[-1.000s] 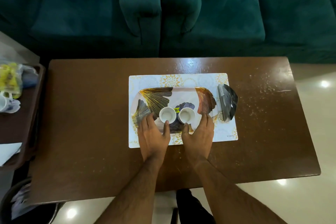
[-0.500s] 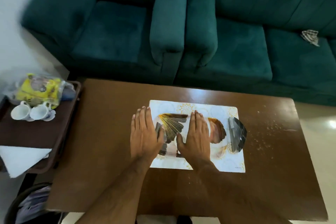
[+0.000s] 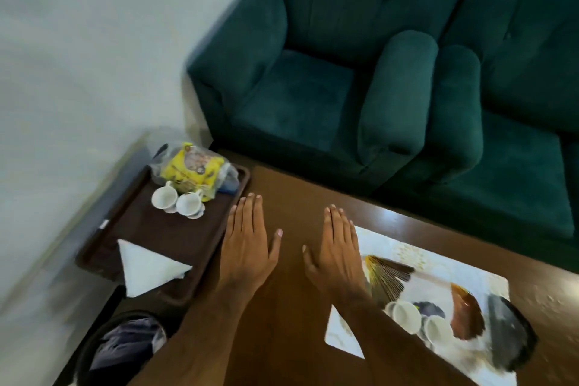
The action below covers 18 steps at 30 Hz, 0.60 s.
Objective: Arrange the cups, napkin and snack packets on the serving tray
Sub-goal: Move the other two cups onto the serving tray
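Note:
Two white cups [image 3: 418, 323] stand on the patterned serving tray [image 3: 438, 288], which lies on a white placemat [image 3: 404, 252] at the right. A dark packet [image 3: 510, 332] lies at the tray's right end. My left hand [image 3: 247, 244] and my right hand [image 3: 338, 247] hover flat and empty over the brown table [image 3: 294, 197], left of the tray. On a brown side tray [image 3: 175, 235] at the left stand two more white cups [image 3: 178, 202], yellow snack packets in a clear bag [image 3: 192, 169], and a folded white napkin [image 3: 147, 268].
Teal armchairs [image 3: 360, 72] stand behind the table. A dark bin [image 3: 122, 345] with cloth inside sits below the side tray. A pale wall fills the upper left. Crumbs lie on the table at the far right.
Both hands have left the serving tray and moved left toward the side tray. The view has swung left, so the two cups on the serving tray show again.

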Motion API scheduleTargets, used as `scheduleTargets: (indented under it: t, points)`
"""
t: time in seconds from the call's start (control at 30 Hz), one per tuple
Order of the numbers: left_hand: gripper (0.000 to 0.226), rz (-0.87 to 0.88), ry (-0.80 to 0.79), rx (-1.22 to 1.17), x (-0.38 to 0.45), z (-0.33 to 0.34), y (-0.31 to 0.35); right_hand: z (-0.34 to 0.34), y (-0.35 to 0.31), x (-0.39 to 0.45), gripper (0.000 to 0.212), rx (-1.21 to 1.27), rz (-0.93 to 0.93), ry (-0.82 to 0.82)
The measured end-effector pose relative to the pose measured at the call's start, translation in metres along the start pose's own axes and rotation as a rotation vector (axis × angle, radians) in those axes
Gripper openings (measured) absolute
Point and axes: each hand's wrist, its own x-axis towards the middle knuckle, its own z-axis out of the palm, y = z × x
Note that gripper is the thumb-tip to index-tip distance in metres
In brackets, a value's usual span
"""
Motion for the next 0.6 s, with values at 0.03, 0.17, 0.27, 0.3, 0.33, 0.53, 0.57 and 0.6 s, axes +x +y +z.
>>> scheduleTargets:
  t: [0.03,0.17,0.27,0.3,0.33,0.53,0.57,0.6]
  points:
    - [0.080,-0.021,0.001,0.001,0.004,-0.005,-0.016,0.005,-0.018,0.007,0.086,0.017,-0.010,-0.006]
    - [0.079,-0.107,0.027,-0.006,0.014,-0.019,-0.090,0.031,-0.089,0.037,0.089,0.060,-0.097,-0.067]
    - [0.076,-0.145,0.034,-0.024,0.019,-0.024,-0.131,0.048,-0.129,0.053,0.090,0.069,-0.164,-0.112]
    - [0.075,-0.150,0.048,-0.036,0.022,-0.022,-0.144,0.055,-0.143,0.058,0.089,0.082,-0.186,-0.123]
    - [0.073,-0.144,0.065,-0.047,0.024,-0.020,-0.157,0.061,-0.156,0.063,0.088,0.098,-0.204,-0.135]
    - [0.066,-0.031,0.033,0.021,0.053,0.002,-0.225,0.099,-0.208,0.099,0.083,0.111,-0.304,-0.138]
    - [0.067,-0.016,0.013,0.040,0.060,0.007,-0.235,0.105,-0.213,0.106,0.081,0.107,-0.326,-0.133]
    - [0.067,0.001,0.001,0.051,0.067,0.011,-0.244,0.111,-0.218,0.113,0.078,0.103,-0.349,-0.126]
